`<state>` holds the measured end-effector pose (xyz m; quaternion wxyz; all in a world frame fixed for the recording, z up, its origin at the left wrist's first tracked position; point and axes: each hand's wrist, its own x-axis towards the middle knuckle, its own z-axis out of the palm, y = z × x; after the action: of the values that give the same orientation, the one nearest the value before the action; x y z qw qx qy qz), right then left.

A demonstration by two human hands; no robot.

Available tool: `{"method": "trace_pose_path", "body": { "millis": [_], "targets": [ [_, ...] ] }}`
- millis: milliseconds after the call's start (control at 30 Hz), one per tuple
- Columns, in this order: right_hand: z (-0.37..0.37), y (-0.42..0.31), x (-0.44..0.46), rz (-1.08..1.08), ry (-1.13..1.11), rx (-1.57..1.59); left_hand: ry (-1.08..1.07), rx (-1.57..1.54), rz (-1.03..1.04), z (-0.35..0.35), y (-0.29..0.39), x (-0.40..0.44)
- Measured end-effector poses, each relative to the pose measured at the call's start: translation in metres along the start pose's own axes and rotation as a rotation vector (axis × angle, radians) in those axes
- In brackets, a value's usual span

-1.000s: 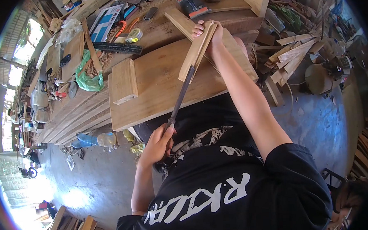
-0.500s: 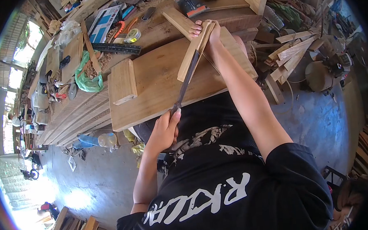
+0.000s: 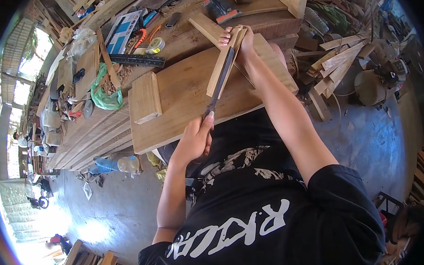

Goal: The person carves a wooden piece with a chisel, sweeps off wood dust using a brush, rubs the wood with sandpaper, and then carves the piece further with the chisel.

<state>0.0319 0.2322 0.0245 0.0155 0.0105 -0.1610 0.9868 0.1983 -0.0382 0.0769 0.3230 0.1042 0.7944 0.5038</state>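
A long dark file (image 3: 224, 73) lies along a narrow wooden piece (image 3: 218, 74), reaching up towards its far end. My left hand (image 3: 193, 139) is closed round the file's handle, thumb along the top. At the far end, my right hand (image 3: 246, 43) grips the wooden piece, fingers curled over its edge. Beneath is a broad thick board (image 3: 186, 95), over which the piece is held at a slant. Another slat (image 3: 205, 29) runs out behind my right hand. A short wooden block (image 3: 146, 97) rests on the board's left part.
Behind the board, the workbench (image 3: 188, 40) carries a tape measure (image 3: 156, 45), a black ruler-like bar (image 3: 136, 60), an orange-and-black tool (image 3: 221, 9) and a green plastic bag (image 3: 106, 92). Wood offcuts (image 3: 337, 61) are piled at the right. A plastic bottle (image 3: 127, 164) shows below the bench.
My left hand and the file have moved slightly up and right along the wooden piece. My right hand keeps its grip. The whole view has shifted a little.
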Motion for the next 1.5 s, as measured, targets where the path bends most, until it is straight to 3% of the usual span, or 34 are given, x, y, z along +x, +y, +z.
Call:
{"method": "trace_pose_path", "body": {
  "millis": [867,1200,1500],
  "targets": [
    [0.0,0.003,0.003,-0.054,0.051,-0.026,0.023,-0.02,-0.037,-0.001,-0.002,-0.002],
    [0.004,0.006,0.003,-0.063,0.08,-0.053,0.061,0.08,0.004,0.004,0.035,0.03],
    [0.0,0.005,0.004,-0.079,0.081,-0.046,0.066,0.053,-0.076,-0.001,0.014,-0.007]
  ]
}}
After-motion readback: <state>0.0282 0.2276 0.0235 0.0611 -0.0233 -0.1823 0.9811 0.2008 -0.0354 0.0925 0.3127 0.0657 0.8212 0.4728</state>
